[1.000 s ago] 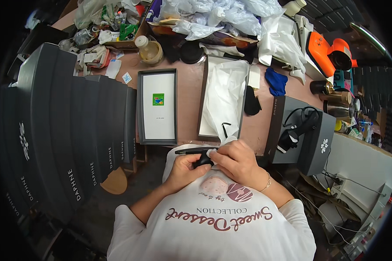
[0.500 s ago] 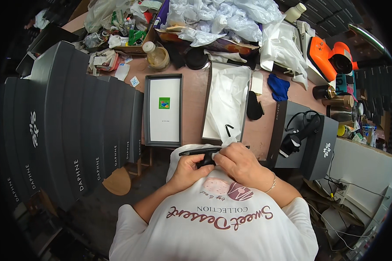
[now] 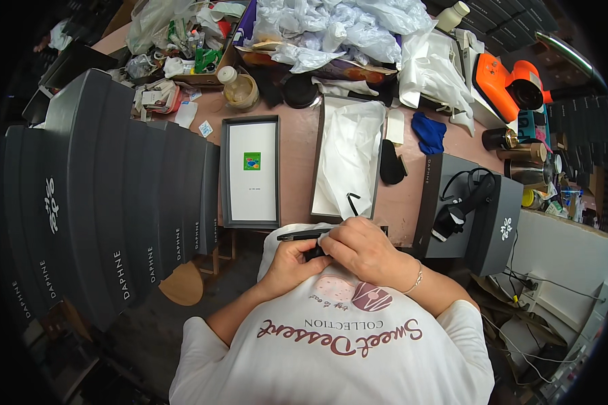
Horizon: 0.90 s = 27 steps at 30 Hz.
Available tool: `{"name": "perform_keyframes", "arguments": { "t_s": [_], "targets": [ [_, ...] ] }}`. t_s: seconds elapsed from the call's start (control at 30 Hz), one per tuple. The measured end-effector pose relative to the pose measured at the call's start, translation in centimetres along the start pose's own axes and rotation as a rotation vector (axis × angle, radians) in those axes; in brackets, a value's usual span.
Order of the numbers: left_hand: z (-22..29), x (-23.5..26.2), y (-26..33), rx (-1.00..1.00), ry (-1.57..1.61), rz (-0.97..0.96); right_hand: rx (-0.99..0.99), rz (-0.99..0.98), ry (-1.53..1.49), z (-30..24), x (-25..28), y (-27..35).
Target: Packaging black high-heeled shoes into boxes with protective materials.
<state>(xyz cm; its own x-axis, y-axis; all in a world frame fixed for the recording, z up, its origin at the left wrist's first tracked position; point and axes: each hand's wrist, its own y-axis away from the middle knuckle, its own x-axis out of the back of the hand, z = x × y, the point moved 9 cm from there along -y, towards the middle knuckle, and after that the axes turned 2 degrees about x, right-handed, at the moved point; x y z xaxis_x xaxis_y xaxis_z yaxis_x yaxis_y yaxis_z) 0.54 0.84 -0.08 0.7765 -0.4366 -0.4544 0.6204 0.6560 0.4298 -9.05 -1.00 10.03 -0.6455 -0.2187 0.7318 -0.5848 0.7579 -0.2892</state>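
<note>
Leftward shift, slight, of the right hand [image 3: 368, 253] along a shoe-like black item [image 3: 298, 236] since half a second ago.

Note the left hand [image 3: 292, 264] clamped on the black item, thumb toward the wearer, little changed in place. Note also the right hand, fingers bunched together over the item's right part; cannot tell whether clamped on it, fingertips being hidden. Read the shift, as a judgement, as close working of one small spot under a steady left hold. Locate the item in front of the white shirt [image 3: 304, 381], at the near side of the table [image 3: 297, 145], outside the tissue-filled box [image 3: 325, 218] and the shallow box [image 3: 250, 223]. Compare, at right, a strapped black shoe [image 3: 478, 192] lying on a grey box [image 3: 503, 226].
</note>
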Motion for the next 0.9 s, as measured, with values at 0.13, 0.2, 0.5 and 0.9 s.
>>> {"name": "perform_keyframes", "arguments": {
  "t_s": [0.13,0.2,0.5,0.9],
  "targets": [
    [-0.4,0.4,0.2,0.040,-0.006,0.010,-0.028,-0.091,0.041,0.2,0.2,1.5],
    [-0.3,0.2,0.2,0.023,-0.021,0.000,0.005,-0.062,0.039,-0.2,0.5,0.8],
    [0.1,0.0,0.0,0.020,-0.015,-0.014,0.009,-0.057,0.071,-0.3,0.8,1.0],
    [-0.1,-0.1,-0.2,0.032,0.041,-0.005,0.050,-0.031,0.102,-0.4,0.8,0.1]
  ]
}}
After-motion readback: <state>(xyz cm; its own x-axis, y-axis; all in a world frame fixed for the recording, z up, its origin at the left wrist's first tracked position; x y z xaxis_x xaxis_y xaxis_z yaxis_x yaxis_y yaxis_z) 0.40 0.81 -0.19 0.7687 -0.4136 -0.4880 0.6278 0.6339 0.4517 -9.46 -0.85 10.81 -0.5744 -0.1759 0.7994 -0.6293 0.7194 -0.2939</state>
